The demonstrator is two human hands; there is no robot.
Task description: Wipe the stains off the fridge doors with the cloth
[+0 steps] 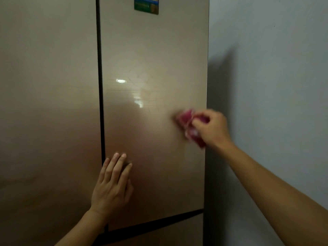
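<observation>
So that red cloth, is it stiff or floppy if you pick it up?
Probably floppy: the cloth is bunched in the right hand, with folds spilling out above and below the fingers. Likely light too, since a loose pinch holds it against the right door. It seems to slide easily on the glossy surface, though the blur hides its texture.

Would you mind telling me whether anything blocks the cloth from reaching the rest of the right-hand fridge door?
Only the left hand, pressed flat on the right door low by the centre seam. Otherwise nothing visible blocks the cloth in the right hand.
</observation>
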